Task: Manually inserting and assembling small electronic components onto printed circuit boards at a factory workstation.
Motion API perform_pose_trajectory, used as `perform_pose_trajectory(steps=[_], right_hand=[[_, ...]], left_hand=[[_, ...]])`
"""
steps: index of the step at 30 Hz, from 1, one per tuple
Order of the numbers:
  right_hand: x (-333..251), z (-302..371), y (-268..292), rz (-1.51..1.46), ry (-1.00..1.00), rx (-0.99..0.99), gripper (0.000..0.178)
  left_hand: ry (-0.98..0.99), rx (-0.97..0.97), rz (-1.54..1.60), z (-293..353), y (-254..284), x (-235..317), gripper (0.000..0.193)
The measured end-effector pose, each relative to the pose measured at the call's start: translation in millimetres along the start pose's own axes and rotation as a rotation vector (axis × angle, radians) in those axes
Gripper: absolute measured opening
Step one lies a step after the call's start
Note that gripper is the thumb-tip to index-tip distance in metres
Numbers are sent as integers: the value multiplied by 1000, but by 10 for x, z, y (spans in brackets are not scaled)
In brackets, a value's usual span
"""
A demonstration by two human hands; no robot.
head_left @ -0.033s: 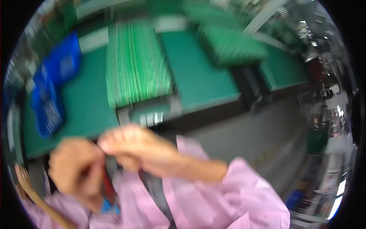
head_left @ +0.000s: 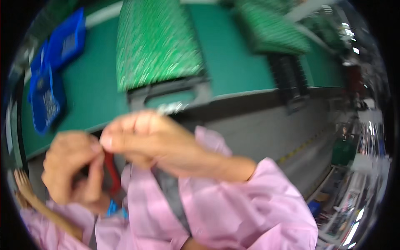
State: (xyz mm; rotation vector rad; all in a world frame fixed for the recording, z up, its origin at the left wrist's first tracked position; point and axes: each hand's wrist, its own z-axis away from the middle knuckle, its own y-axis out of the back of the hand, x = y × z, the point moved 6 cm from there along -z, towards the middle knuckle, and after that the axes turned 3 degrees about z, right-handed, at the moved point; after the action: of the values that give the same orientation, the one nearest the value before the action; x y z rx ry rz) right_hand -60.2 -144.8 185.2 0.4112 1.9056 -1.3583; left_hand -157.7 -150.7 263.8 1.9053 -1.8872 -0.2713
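My left hand [head_left: 73, 168] is curled with thumb and fingertips pinched together, a blue band [head_left: 113, 209] around its wrist. Touching or nearly touching its fingertips is my right hand [head_left: 146, 139], its fingers pressed together with the thumb against them. Whatever lies between the fingers is hidden or too small to make out. Both hands are in front of the near edge of a green work table [head_left: 93, 93]. Behind them, a green bubble-textured sheet or pad [head_left: 160, 46] rests on a dark frame with a handle opening [head_left: 135, 100].
Several blue bins [head_left: 48, 102] stand at the table's left. Another green textured pad [head_left: 275, 33] lies at the right, above a dark slotted piece [head_left: 289, 79] that juts over the edge. A co-worker's hand [head_left: 24, 183] shows at the far left. A red curved object [head_left: 111, 173] is below my hands.
The whole view has shifted, so the table, bins and pads sit higher in the picture. My hands stay together, also slightly higher and a little further left.
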Motion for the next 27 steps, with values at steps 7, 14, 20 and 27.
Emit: perform_pose_trajectory(steps=[7,14,20,27], right_hand=[[-19,-140,1615,665,-43,453,11],[-492,-486,2284,1335,-108,722,21],[-303,-622,2296,1723,14,552,26],[-126,-666,2239,2012,68,303,27]], left_hand=[[1019,158,385,1362,-1025,-1979,12],[1250,-38,594,1494,-1634,-2259,11],[1399,-87,577,1604,-1682,-2277,12],[1451,-66,602,1625,-1679,-2248,13]])
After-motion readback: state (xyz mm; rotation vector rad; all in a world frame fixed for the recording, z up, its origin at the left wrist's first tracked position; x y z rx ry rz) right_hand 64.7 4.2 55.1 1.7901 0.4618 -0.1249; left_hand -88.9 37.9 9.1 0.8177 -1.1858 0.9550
